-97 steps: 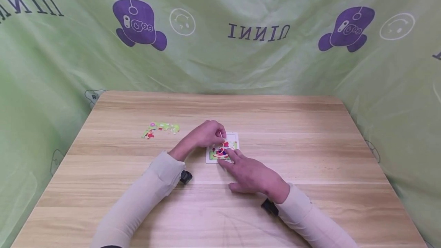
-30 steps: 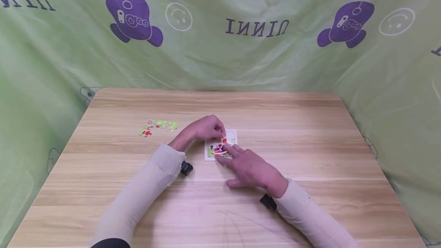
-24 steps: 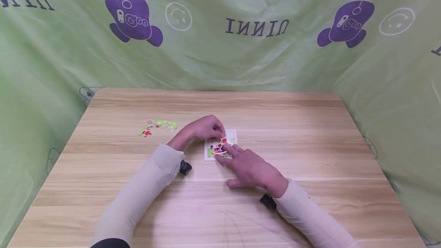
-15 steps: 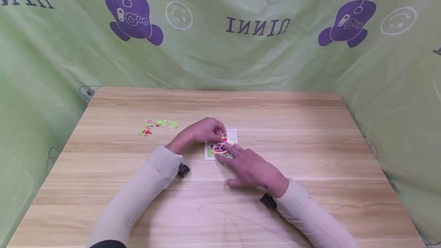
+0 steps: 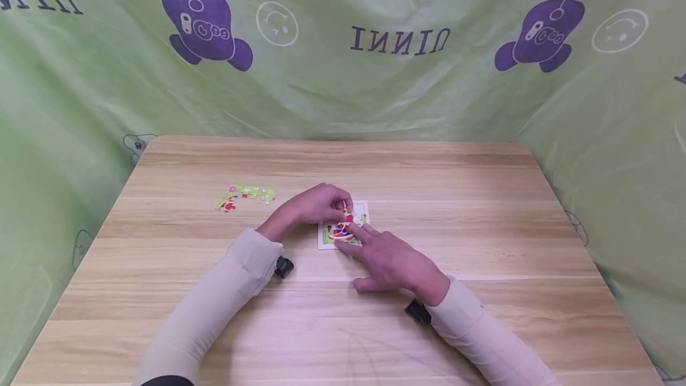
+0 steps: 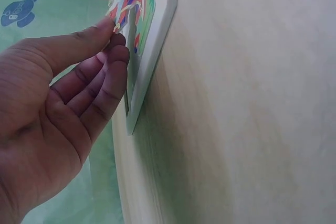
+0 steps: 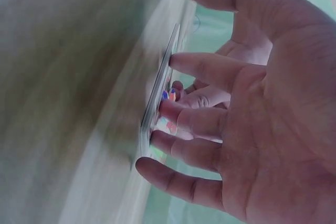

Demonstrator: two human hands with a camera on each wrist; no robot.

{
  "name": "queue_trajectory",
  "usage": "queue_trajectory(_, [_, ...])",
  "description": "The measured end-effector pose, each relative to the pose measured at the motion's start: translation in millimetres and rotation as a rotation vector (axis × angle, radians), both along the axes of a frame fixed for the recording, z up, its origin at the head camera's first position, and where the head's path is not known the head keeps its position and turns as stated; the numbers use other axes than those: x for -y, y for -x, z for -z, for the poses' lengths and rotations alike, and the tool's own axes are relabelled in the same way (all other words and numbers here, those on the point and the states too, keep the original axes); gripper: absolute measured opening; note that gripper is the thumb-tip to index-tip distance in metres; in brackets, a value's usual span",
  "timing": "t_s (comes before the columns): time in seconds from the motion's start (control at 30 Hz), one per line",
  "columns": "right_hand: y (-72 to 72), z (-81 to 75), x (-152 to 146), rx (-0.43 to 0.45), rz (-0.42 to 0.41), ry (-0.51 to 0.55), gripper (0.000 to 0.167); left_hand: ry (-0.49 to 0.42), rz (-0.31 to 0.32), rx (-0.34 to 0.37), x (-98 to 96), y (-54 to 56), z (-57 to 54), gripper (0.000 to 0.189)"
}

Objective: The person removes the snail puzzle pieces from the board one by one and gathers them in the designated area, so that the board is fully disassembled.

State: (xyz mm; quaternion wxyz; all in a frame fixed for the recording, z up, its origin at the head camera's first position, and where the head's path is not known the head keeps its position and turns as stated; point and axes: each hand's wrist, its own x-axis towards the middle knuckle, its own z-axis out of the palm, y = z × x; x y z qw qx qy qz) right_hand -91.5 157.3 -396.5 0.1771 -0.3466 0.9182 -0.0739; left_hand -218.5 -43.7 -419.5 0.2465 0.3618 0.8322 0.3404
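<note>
A small white-rimmed puzzle board (image 5: 323,244) lies mid-table with a colourful picture of jigsaw pieces (image 5: 341,233) inside its frame. At its upper left, my left hand (image 5: 319,203) pinches a jigsaw piece (image 6: 116,26) between thumb and forefinger; the left wrist view shows that piece tilted up beside others in the frame. My right hand (image 5: 395,262) spreads nearly straight fingers over the board's lower right. In the right wrist view its fingertips (image 7: 167,109) touch the board and pieces, with the thumb held apart. Both hands cover part of the picture.
A bent strip of joined jigsaw pieces (image 5: 248,191), green with red and pink parts, lies on the wooden table (image 5: 455,207) to the left of the board. A green printed curtain (image 5: 396,94) hangs behind and on both sides.
The left hand dips, then shifts slightly at the board's upper left, and the piece in its fingers now shows tilted upward. The right hand stays on the board. The head view tilts slightly.
</note>
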Motion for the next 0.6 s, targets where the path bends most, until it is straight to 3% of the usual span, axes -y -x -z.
queue_trajectory(0.2, [2.0,-1.4,-3,0.039,0.002,0.007,0.076,-0.004,-0.015,0.005,-0.4,1.1,-0.5,0.011])
queue_trajectory(0.6, [0.1,0.9,-2,0.031,0.014,0.001,0.076,-0.024,-0.075,0.017,12.2,2.2,-8.2,0.009])
